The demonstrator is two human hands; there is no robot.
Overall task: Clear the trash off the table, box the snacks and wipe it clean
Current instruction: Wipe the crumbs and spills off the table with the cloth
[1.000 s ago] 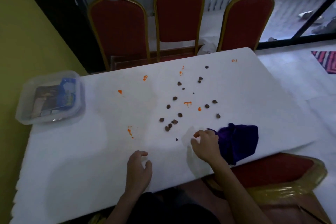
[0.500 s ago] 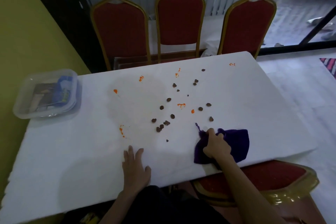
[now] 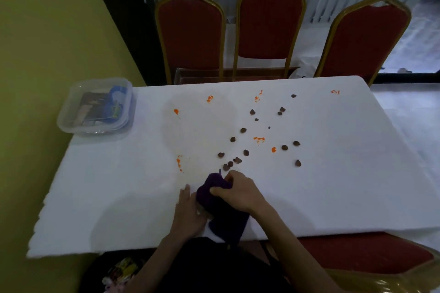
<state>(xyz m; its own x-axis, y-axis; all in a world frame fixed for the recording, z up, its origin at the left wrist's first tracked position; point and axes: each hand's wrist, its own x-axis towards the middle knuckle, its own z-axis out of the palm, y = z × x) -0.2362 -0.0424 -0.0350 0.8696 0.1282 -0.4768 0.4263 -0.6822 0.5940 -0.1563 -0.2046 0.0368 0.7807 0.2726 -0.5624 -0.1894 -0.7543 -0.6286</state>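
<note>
Cloth (image 3: 227, 223), purple, bunched in right hand (image 3: 240, 194), fingers curled around it; left hand (image 3: 188, 214) flat beside it, fingers straight together. Crumbs (image 3: 242, 130) dot table (image 3: 333, 185).

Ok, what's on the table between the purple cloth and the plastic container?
Head view: one orange smear near the cloth; otherwise bare white table.

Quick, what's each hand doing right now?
Left hand: open, resting on the table beside the purple cloth.
Right hand: closed, gripping the purple cloth.
</note>
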